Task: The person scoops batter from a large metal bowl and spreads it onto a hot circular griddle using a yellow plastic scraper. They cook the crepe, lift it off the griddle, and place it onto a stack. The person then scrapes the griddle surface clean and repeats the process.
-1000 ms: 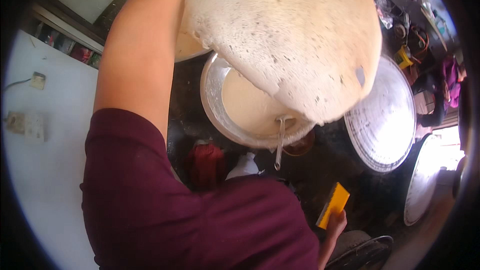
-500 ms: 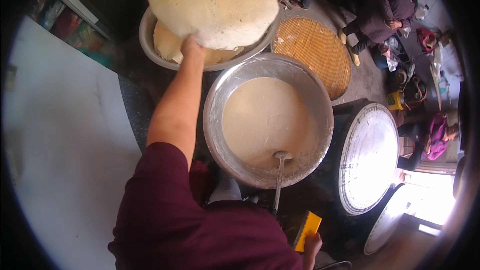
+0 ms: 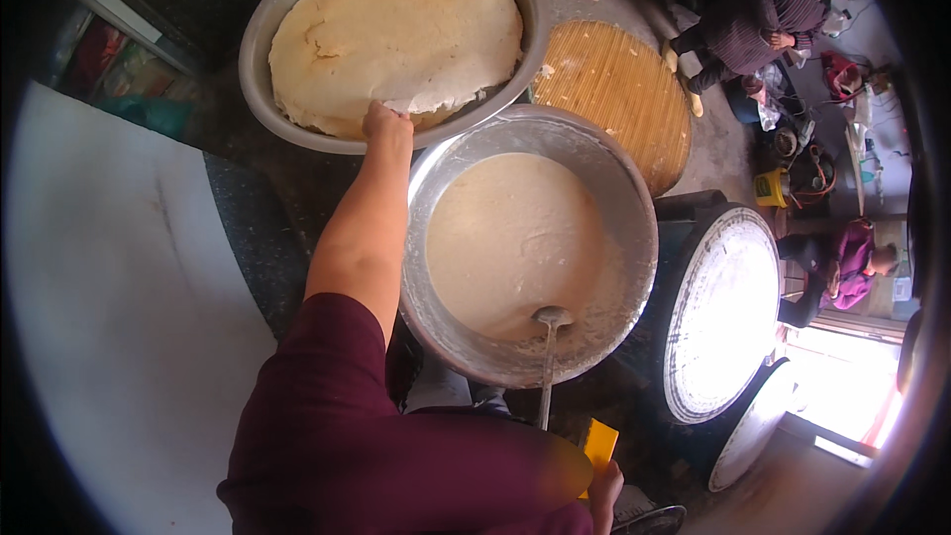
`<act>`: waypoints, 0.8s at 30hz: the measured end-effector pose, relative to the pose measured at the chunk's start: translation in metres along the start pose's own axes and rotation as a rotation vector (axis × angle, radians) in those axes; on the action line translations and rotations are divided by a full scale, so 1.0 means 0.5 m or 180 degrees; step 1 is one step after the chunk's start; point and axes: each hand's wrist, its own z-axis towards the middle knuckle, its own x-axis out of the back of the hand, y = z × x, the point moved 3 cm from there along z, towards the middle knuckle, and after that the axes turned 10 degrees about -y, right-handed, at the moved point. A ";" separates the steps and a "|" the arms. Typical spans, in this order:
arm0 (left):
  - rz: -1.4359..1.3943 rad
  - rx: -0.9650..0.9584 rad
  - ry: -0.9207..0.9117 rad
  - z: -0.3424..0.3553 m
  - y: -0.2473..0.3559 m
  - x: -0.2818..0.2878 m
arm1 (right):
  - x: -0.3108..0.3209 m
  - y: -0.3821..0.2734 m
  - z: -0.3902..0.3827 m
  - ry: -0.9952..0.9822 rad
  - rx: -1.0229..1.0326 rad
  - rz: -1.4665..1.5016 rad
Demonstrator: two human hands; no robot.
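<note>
My left hand (image 3: pixel 387 125) is stretched forward, its fingers closed on the near edge of a large, thin, pale flatbread (image 3: pixel 396 35). The flatbread lies in a wide metal basin (image 3: pixel 255 79) at the upper left and covers most of its inside. Low at the right, my right hand (image 3: pixel 606 485) grips a yellow scraper (image 3: pixel 599 444). Between the two hands stands a second metal basin (image 3: pixel 634 208), holding thick pale batter (image 3: pixel 510 238). A ladle (image 3: pixel 549 357) leans in it, its bowl partly sunk and its handle over the near rim.
A round slatted mat (image 3: pixel 609 89) lies beyond the batter basin. To the right are a large round griddle (image 3: pixel 721 317) and another round plate (image 3: pixel 751 426). A white surface (image 3: pixel 119 317) fills the left side. Two people (image 3: pixel 768 20) sit farther right, near a yellow bucket (image 3: pixel 771 188).
My left hand has lowered the flatbread from above the far basin down into it. The right hand still holds the scraper. The view has shifted slightly.
</note>
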 end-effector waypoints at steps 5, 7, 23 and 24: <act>0.0065 0.0125 -0.0340 0.000 0.013 -0.006 | 0.024 -0.053 0.020 -0.0018 -0.0031 0.0070; 0.0087 0.0113 -0.0690 -0.014 0.019 -0.015 | 0.028 -0.059 0.026 0.0002 -0.0002 0.0165; 0.2534 0.0507 -0.2240 -0.359 -0.148 0.113 | -0.080 0.153 -0.019 0.0001 -0.0350 0.0969; 0.2772 0.0686 -0.2566 -0.421 -0.198 0.137 | -0.090 0.185 -0.020 0.0043 -0.0508 0.1060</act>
